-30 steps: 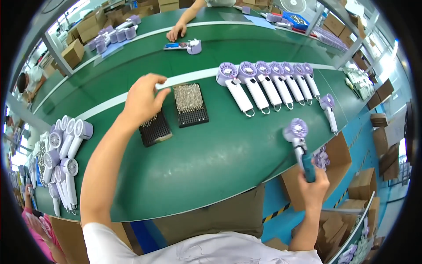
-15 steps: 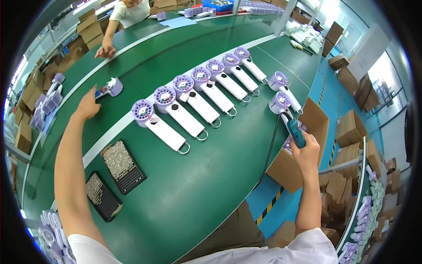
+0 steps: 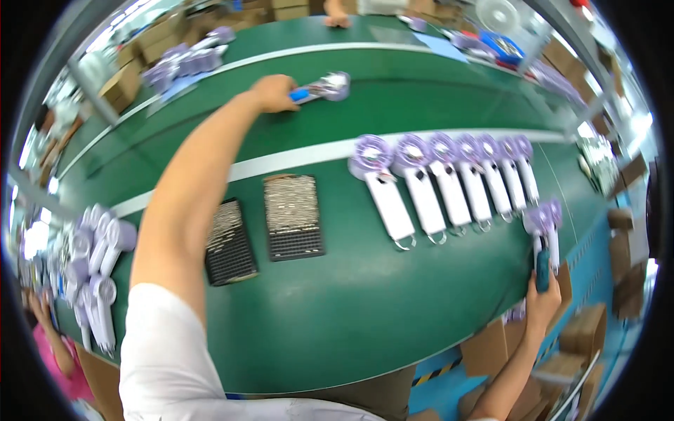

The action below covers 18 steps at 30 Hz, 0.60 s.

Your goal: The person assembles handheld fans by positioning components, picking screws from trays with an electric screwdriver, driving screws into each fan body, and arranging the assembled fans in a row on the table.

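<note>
At the far side of the green table, my left hand [image 3: 275, 95] has its fingers around the end of a half-built handheld fan [image 3: 334, 86] with a purple head and a blue part in its open handle. Far off to the right, my right hand [image 3: 544, 300] is closed on a teal electric screwdriver [image 3: 543, 270], held upright. Its tip is beside two purple-headed fans [image 3: 539, 219] near the table's right edge; whether it touches one cannot be made out. Between my hands stretches a slanted row of several white-handled fans [image 3: 390, 208] with wire loops at their ends.
Two black trays of small metal pins, one larger [image 3: 295, 242] and one smaller [image 3: 232, 261], lie near my left arm. Fan parts are heaped at the left [image 3: 98, 252] and far left [image 3: 184, 64]. A cardboard box [image 3: 488, 351] stands off the right edge. A co-worker's hand [image 3: 337, 19] shows across the table.
The view has swung left. My left hand, which was reaching beside the half-built fan, is now closed on its end. The screwdriver stays in my right hand near the two fans.
</note>
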Each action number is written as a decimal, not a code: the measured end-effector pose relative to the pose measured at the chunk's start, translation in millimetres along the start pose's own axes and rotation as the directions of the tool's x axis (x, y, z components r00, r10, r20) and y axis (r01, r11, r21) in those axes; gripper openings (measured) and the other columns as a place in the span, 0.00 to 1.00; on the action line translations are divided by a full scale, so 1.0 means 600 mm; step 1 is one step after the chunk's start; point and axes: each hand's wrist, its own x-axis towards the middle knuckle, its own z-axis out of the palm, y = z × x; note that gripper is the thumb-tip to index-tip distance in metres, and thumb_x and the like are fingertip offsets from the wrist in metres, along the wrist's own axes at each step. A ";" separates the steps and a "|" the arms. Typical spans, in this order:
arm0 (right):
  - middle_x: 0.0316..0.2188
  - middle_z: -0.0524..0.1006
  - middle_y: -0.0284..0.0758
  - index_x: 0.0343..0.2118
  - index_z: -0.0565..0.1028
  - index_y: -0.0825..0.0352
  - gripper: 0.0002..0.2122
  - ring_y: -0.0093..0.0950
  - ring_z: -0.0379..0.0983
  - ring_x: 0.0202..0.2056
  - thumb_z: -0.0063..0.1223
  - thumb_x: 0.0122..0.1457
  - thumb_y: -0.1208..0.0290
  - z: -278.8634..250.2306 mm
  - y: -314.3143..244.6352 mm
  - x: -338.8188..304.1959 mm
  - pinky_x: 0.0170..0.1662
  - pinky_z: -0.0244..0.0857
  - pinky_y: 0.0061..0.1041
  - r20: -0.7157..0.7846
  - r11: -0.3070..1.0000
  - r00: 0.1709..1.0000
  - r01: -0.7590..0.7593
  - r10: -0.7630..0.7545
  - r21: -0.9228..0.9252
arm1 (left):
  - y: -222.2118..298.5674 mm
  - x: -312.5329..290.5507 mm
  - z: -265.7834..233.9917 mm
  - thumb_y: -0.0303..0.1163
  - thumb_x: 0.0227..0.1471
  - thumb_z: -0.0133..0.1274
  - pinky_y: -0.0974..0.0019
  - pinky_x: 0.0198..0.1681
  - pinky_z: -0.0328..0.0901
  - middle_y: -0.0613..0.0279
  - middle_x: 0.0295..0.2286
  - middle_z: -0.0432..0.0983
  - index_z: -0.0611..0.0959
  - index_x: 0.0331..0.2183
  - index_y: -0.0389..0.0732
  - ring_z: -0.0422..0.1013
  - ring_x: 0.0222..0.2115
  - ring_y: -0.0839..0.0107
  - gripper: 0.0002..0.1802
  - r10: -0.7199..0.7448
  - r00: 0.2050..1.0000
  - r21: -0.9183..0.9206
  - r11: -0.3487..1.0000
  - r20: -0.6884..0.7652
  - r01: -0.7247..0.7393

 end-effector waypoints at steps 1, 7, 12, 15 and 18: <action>0.39 0.80 0.50 0.53 0.78 0.67 0.20 0.48 0.78 0.41 0.64 0.58 0.70 0.003 -0.002 -0.003 0.46 0.71 0.40 -0.007 1.000 1.000 0.006 -0.006 -0.020 | -0.003 -0.004 0.003 0.41 0.40 0.71 0.55 0.49 0.71 0.50 0.40 0.82 0.86 0.43 0.42 0.77 0.43 0.52 0.26 0.000 1.000 -0.057 0.998 0.002 0.000; 0.43 0.77 0.48 0.56 0.74 0.70 0.22 0.47 0.75 0.45 0.63 0.58 0.73 -0.016 -0.075 -0.041 0.48 0.69 0.39 -0.098 0.990 0.985 0.142 -0.144 -0.019 | -0.033 -0.053 0.014 0.37 0.42 0.69 0.52 0.50 0.70 0.44 0.39 0.81 0.87 0.41 0.40 0.77 0.43 0.48 0.22 -0.012 0.963 -0.124 0.992 -0.270 -0.022; 0.39 0.78 0.48 0.52 0.75 0.75 0.21 0.45 0.77 0.41 0.62 0.54 0.79 -0.061 -0.153 -0.091 0.45 0.71 0.37 -0.135 0.930 0.925 0.364 -0.354 0.057 | -0.015 -0.082 -0.026 0.40 0.43 0.63 0.49 0.43 0.72 0.39 0.30 0.81 0.87 0.28 0.38 0.78 0.36 0.44 0.14 -0.067 0.965 -0.124 0.992 -0.255 0.036; 0.36 0.82 0.45 0.44 0.82 0.71 0.17 0.44 0.80 0.35 0.62 0.51 0.70 -0.108 -0.276 -0.116 0.41 0.75 0.38 -0.186 0.860 0.851 0.508 -0.491 0.050 | -0.010 -0.128 -0.057 0.41 0.45 0.62 0.49 0.45 0.72 0.40 0.31 0.81 0.87 0.27 0.36 0.78 0.37 0.44 0.16 -0.034 0.946 -0.034 0.999 -0.323 0.024; 0.36 0.82 0.45 0.45 0.82 0.70 0.18 0.45 0.79 0.36 0.62 0.50 0.73 -0.109 -0.340 -0.143 0.43 0.74 0.38 -0.137 0.800 0.826 0.564 -0.547 0.204 | -0.073 -0.251 -0.110 0.39 0.45 0.64 0.50 0.46 0.71 0.40 0.31 0.81 0.86 0.30 0.35 0.78 0.38 0.44 0.16 -0.099 0.922 -0.023 0.995 -0.373 0.098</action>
